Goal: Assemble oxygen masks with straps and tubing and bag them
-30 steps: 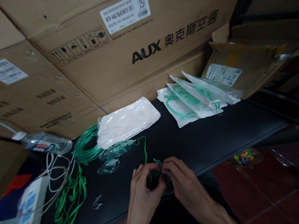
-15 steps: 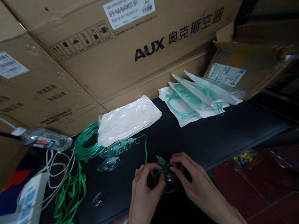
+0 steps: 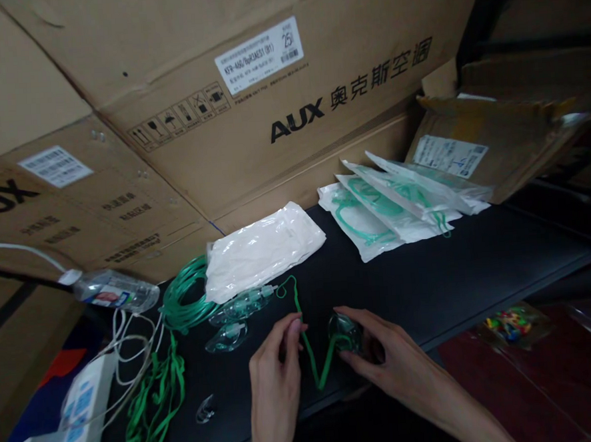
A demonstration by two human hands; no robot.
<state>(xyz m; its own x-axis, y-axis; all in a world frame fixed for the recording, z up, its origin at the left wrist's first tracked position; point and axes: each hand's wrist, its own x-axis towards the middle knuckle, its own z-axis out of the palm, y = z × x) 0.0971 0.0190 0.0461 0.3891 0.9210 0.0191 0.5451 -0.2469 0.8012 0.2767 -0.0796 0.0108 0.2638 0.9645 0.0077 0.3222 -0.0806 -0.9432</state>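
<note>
My left hand point(image 3: 280, 362) pinches a green elastic strap point(image 3: 326, 372) between thumb and fingers above the black table. The strap sags in a V shape and runs across to a clear oxygen mask point(image 3: 345, 331). Around that mask's side my right hand point(image 3: 378, 349) is closed, thumb below and fingers above. Another part of green strap curls up from my left hand toward the clear nebulizer parts point(image 3: 243, 305). Left of my left hand lies a second clear mask point(image 3: 227, 336). A small clear curved piece point(image 3: 205, 409) rests near the front edge.
Loose green straps point(image 3: 156, 399) lie at left beside a white power strip point(image 3: 82, 417) and cables. Behind are coiled green tubing point(image 3: 183, 298), white packets point(image 3: 264, 249), a plastic bottle point(image 3: 117, 290) and bagged mask sets point(image 3: 366, 223). Large cartons point(image 3: 182, 161) stand along the back.
My hands have moved apart, and the strap now stretches between them. The mask has turned in my right hand and shows more clearly. The camera view has shifted slightly.
</note>
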